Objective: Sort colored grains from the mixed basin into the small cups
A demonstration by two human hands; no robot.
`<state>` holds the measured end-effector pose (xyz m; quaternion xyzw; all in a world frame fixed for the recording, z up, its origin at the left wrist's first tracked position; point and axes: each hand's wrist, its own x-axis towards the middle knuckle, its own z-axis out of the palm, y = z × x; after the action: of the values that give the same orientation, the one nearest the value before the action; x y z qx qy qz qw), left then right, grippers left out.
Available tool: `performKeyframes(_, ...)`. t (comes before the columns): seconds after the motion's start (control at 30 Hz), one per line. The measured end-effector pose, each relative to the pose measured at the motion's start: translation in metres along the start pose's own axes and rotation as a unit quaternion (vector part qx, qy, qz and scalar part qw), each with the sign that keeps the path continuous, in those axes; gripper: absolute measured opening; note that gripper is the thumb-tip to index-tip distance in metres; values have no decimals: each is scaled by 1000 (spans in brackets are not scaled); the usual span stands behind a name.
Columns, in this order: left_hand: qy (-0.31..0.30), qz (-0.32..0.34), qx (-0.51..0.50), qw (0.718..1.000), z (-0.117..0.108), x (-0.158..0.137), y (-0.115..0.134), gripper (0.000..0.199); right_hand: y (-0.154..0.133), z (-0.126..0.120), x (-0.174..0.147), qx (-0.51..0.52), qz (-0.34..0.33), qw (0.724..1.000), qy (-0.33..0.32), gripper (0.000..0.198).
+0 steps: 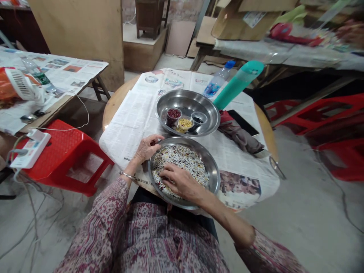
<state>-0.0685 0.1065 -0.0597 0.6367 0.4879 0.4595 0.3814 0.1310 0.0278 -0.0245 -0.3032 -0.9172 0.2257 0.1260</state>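
A steel basin (216, 181) in front of me holds a spread layer of mixed grain (182, 155), mostly white with dark, red and yellow bits. My left hand (148, 148) is closed at its left rim, fingers curled over the edge. Inside the basin, my right hand (182, 182) reaches down with bent fingers touching the grain. Its fingertips are drawn together, and anything between them is too small to make out. Just behind stands a second steel basin (187, 99) with three clear cups: red beans (173, 113), yellow kernels (184, 124) and black beans (198, 120).
Newspaper (127, 121) covers the round table. Toward its back right are a plastic bottle (217, 79), a green cylinder (239, 85), a dark cloth (239, 132) and a black phone-like slab (243, 122). A red stool (68, 151) bearing a power strip (31, 148) stands left.
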Motion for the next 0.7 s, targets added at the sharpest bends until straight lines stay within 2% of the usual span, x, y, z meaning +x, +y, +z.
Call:
performKeyframes(0.1, 1, -2, -2, 1000, 0, -1, 1, 28, 22, -6, -20, -37, 65, 997, 23, 16)
performKeyframes(0.2, 2, -6, -5, 1000, 0, -1, 2, 28, 49, -14, -32, -55, 148, 982, 99, 20)
performKeyframes(0.3, -2, -9, -7, 1000, 0, -1, 1, 29, 63, -17, -28, -87, 206, 960, 168, 26)
performKeyframes(0.37, -6, -9, -7, 1000, -1, 0, 1, 29, 61, -14, -18, -121, 234, 947, 184, 33)
performKeyframes(0.43, -7, -9, -8, 1000, -1, 0, 0, 29, 53, -7, -7, -127, 234, 948, 173, 36)
performKeyframes(0.53, -8, -12, -8, 1000, -1, 1, 0, 28, 38, 0, 3, -69, 191, 971, 124, 24)
performKeyframes(0.6, -9, -13, -5, 1000, -1, 1, 0, 28, 30, 1, 1, -17, 165, 982, 89, 19)
performKeyframes(0.7, -6, -9, 1, 1000, 0, 1, 0, 27, 23, -6, -14, 38, 138, 989, 35, 24)
